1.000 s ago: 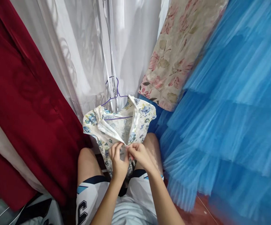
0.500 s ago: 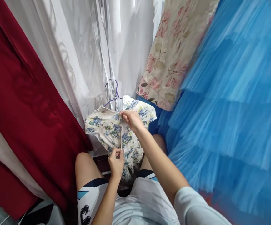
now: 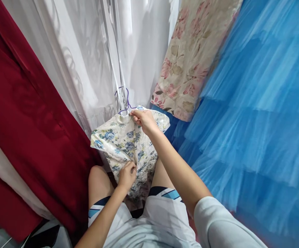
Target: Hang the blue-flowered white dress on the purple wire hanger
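A white dress with blue flowers (image 3: 114, 136) and short sleeves hangs from a purple hanger (image 3: 128, 100) between my knees. At its neckline my right hand (image 3: 144, 120) is closed in a pinch at the upper end of the zipper line; the pull itself is hidden by my fingers. Lower down, my left hand (image 3: 127, 176) pinches the cloth beside the same line, its fingers curled. Between my hands the two sides of the cloth meet along a crease. The dress's lower part bunches between my thighs.
Long white cloth (image 3: 87, 62) and pale ribbons (image 3: 110, 51) hang in front. Dark red cloth (image 3: 32, 113) is at the left, a pink-flowered cream garment (image 3: 180, 75) and tiered blue tulle (image 3: 242, 131) at the right. A grey object (image 3: 61, 237) sits lower left.
My right hand has moved slightly up to the neckline, and the neck edges now sit closer together. My left hand has turned and shifted a little on the cloth.
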Tool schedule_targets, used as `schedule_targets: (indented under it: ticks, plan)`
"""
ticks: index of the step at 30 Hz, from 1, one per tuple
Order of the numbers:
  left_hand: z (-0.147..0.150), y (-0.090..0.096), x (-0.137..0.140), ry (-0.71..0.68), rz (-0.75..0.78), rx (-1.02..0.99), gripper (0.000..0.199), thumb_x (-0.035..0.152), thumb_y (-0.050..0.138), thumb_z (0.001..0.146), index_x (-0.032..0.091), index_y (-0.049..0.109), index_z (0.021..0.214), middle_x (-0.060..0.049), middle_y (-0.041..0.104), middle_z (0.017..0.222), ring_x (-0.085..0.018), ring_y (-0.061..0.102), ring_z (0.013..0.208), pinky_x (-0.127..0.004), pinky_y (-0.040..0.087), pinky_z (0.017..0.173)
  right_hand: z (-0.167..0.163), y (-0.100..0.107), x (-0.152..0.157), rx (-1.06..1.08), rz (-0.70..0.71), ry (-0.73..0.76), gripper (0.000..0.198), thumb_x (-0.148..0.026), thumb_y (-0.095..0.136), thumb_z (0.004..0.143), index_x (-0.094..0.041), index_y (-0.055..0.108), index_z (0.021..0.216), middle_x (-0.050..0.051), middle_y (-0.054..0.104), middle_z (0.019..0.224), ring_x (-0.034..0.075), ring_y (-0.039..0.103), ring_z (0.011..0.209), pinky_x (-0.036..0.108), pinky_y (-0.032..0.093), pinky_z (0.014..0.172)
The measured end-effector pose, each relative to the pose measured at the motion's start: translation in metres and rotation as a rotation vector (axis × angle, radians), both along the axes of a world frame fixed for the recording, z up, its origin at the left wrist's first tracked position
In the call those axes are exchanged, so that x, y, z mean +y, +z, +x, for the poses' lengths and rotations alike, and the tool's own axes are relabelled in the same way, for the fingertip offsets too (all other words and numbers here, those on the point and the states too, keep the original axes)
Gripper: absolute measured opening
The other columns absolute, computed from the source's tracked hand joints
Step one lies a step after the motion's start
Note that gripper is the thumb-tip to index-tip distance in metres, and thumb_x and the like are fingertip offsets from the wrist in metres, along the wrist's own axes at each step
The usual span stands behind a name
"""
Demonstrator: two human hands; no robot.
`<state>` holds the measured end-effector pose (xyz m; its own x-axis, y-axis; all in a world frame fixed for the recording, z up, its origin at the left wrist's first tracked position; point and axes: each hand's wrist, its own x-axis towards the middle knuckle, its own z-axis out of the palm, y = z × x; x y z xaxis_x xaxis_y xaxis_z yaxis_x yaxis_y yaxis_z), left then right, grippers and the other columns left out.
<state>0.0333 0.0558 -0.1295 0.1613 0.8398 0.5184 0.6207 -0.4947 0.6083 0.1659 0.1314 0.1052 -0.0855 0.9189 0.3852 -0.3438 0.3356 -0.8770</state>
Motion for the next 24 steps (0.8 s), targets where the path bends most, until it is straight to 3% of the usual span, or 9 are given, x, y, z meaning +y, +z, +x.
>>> schedule_targets:
  ticks: [3,5,7,10,12,15,18,21,24]
  plan:
    - [-0.017,0.043,0.006,0.007,0.085,-0.09,0.01,0.022,0.061,0.08,0.02,0.066,0.089,-0.005,0.064,0.084,-0.02,0.061,0.082,-0.032,0.047,0.079,0.0,-0.007,-0.013,-0.062,-0.003,0.009,0.017,-0.03,0.063,0.076,-0.014,0.064,0.068,-0.005,0.046,0.045,0.006,0.032,0.039,0.022,0.02,0.04]
    - [-0.024,0.089,0.011,0.01,0.217,-0.216,0.031,0.028,0.059,0.086,0.02,0.063,0.116,-0.007,0.066,0.092,-0.02,0.062,0.087,-0.032,0.048,0.084,0.0,-0.013,-0.021,-0.093,0.008,0.012,0.018,-0.031,0.062,0.077,-0.016,0.062,0.066,-0.004,0.047,0.045,0.007,0.035,0.04,0.022,0.022,0.04]
    - [-0.027,0.141,0.017,0.028,0.373,-0.258,0.036,0.03,0.052,0.092,0.02,0.057,0.126,-0.006,0.065,0.095,-0.018,0.061,0.087,-0.032,0.047,0.086,0.001,-0.017,-0.028,-0.116,0.048,0.0,0.02,-0.031,0.062,0.077,-0.017,0.059,0.063,-0.004,0.047,0.045,0.007,0.037,0.041,0.022,0.024,0.041]
    - [-0.024,0.201,0.028,-0.026,0.48,-0.062,0.027,0.032,0.049,0.095,0.019,0.064,0.114,-0.005,0.065,0.096,-0.017,0.059,0.084,-0.032,0.046,0.084,0.003,-0.019,-0.032,-0.151,0.105,-0.015,0.02,-0.031,0.059,0.08,-0.018,0.059,0.065,-0.005,0.046,0.045,0.008,0.036,0.04,0.022,0.026,0.042]
    - [-0.02,0.222,0.035,-0.071,0.499,0.059,0.023,0.031,0.049,0.095,0.017,0.067,0.098,-0.005,0.065,0.093,-0.017,0.059,0.086,-0.031,0.046,0.084,0.003,-0.021,-0.029,-0.207,0.159,-0.057,0.02,-0.033,0.058,0.082,-0.019,0.058,0.068,-0.005,0.047,0.046,0.009,0.037,0.041,0.023,0.028,0.044]
    - [-0.019,0.235,0.044,0.01,0.528,0.019,0.025,0.033,0.049,0.095,0.014,0.066,0.089,-0.004,0.064,0.085,-0.016,0.059,0.08,-0.028,0.046,0.08,0.0,-0.032,-0.017,-0.372,0.279,-0.245,0.02,-0.033,0.057,0.083,-0.019,0.054,0.068,-0.003,0.051,0.051,0.01,0.042,0.047,0.024,0.029,0.048]
    - [-0.041,0.24,0.059,0.166,0.561,-0.163,0.03,0.035,0.048,0.096,0.01,0.065,0.092,-0.002,0.062,0.077,-0.013,0.057,0.071,-0.025,0.046,0.073,-0.006,-0.051,-0.009,-0.55,0.311,-0.378,0.023,-0.031,0.056,0.083,-0.019,0.051,0.065,-0.003,0.05,0.054,0.011,0.044,0.051,0.024,0.029,0.051]
    - [-0.095,0.232,0.084,0.314,0.589,-0.29,0.03,0.034,0.049,0.094,0.01,0.065,0.094,-0.003,0.063,0.08,-0.013,0.058,0.073,-0.024,0.046,0.072,-0.012,-0.07,-0.01,-0.592,0.245,-0.314,0.025,-0.031,0.055,0.082,-0.02,0.047,0.061,-0.003,0.048,0.053,0.011,0.043,0.05,0.024,0.028,0.051]
    - [-0.157,0.198,0.104,0.443,0.466,-0.399,0.024,0.033,0.053,0.088,0.012,0.065,0.088,-0.003,0.062,0.077,-0.014,0.059,0.071,-0.024,0.047,0.07,-0.017,-0.082,-0.02,-0.553,0.179,-0.193,0.025,-0.033,0.056,0.079,-0.02,0.047,0.061,-0.004,0.046,0.05,0.01,0.04,0.047,0.023,0.027,0.048]
